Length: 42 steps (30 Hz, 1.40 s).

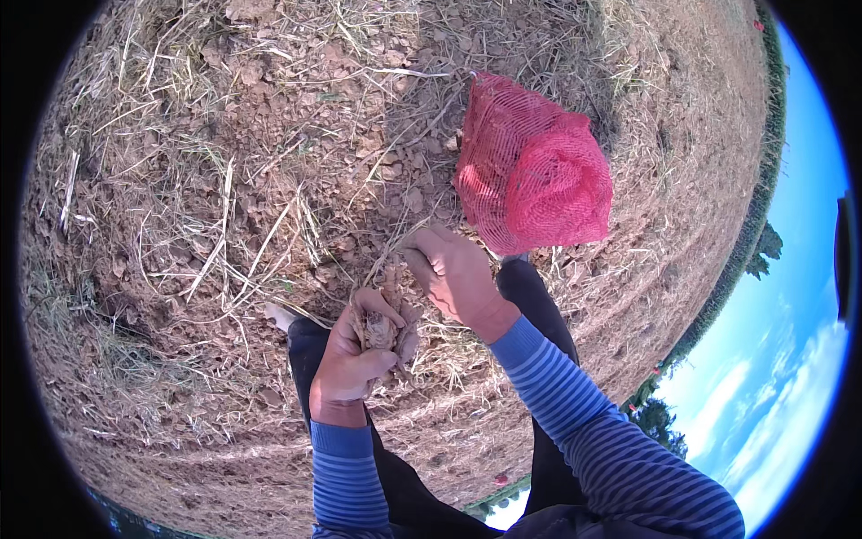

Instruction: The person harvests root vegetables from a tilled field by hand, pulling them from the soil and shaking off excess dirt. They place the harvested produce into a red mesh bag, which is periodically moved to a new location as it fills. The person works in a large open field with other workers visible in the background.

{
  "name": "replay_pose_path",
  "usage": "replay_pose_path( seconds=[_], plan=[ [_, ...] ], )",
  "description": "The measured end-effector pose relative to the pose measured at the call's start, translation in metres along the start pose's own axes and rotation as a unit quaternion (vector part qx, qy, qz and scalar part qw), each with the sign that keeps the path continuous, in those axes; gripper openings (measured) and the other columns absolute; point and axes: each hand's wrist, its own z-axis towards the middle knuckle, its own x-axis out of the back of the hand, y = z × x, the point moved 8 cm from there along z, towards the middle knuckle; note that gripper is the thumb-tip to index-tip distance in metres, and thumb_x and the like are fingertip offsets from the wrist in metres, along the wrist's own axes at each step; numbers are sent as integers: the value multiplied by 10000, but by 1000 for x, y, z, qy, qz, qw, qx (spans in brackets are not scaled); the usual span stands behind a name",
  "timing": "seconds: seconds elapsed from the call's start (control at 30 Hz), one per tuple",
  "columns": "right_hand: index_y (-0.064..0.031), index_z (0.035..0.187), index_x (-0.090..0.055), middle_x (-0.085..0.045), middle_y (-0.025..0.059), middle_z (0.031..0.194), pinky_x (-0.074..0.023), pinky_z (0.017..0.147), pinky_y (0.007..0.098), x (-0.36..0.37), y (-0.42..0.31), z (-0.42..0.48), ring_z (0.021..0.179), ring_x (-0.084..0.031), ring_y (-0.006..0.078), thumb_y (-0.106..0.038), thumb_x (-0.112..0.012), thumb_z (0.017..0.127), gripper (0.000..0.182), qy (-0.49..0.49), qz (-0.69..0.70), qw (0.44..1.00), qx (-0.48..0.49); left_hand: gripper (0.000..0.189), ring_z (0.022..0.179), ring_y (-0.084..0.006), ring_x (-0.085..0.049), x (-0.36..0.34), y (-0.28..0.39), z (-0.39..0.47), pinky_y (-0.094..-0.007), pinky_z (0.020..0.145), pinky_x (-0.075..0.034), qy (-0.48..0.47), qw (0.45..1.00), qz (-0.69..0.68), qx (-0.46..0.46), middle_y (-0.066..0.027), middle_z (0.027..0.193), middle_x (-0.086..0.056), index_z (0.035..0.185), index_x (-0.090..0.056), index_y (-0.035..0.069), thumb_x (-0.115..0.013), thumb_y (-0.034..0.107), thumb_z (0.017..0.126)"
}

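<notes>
Low in the middle of the head view, my left hand (357, 350) is closed around a small bundle of pale brown, soil-covered roots (380, 330). My right hand (451, 273) is just to the right and above, its thumb and fingertips pinched on thin dry stalks (397, 246) that rise near the bundle. A red mesh sack (539, 168) stands on the soil beyond my right hand, its top bunched and folded; what fills it is hard to make out through the netting.
Dry, cloddy soil (269, 135) strewn with straw surrounds me. My shoes and dark trouser legs are on either side of my hands. A green crop edge (734, 263) and trees (656, 424) border the field at right, with small red things in the distance.
</notes>
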Motion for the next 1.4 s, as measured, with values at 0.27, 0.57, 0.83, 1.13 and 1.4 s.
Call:
replay_pose_path(
  seconds=[0.27,0.57,0.83,1.13,1.4],
  plan=[
    [-49,1339,-652,-655,127,1202,-554,934,425,176,152,-111,1112,-652,310,-140,-800,931,444,363,-111,904,-197,409,832,-224,-633,-7,-30,4,-355,757,-535,-9,995,55,79,-122,1089,-597,1097,-597,48,-647,-25,698],
    [-143,1452,-649,-712,232,1341,-528,1077,466,244,368,-53,1234,-659,459,-252,-709,989,479,63,-96,961,-252,412,860,-214,-605,-39,-153,-22,-387,740,-473,-70,976,-3,207,-104,1027,-598,1113,-624,90,-875,171,796],
    [-2,1364,-685,-732,-6,1118,-519,874,263,290,233,-90,967,-629,74,-158,-586,1121,306,190,480,834,-197,470,825,-220,-642,-251,-166,53,-369,700,-529,-187,974,14,127,-156,1070,-624,1103,-633,57,-925,256,793],
    [23,1190,-711,-734,18,936,-537,770,330,365,212,-96,865,-634,113,-256,-661,1112,294,197,227,949,-96,216,897,-208,-713,-281,-199,206,-377,724,-643,32,996,3,84,-85,1120,-703,1222,-634,73,-694,189,1050],
    [21,1366,-688,-756,22,1176,-558,904,278,351,186,-132,1013,-666,95,-167,-609,1140,305,206,510,830,-89,529,961,-260,-740,-235,-224,279,-412,860,-638,255,964,81,2,-103,1231,-685,1479,-412,49,-686,203,1053]
  ],
)
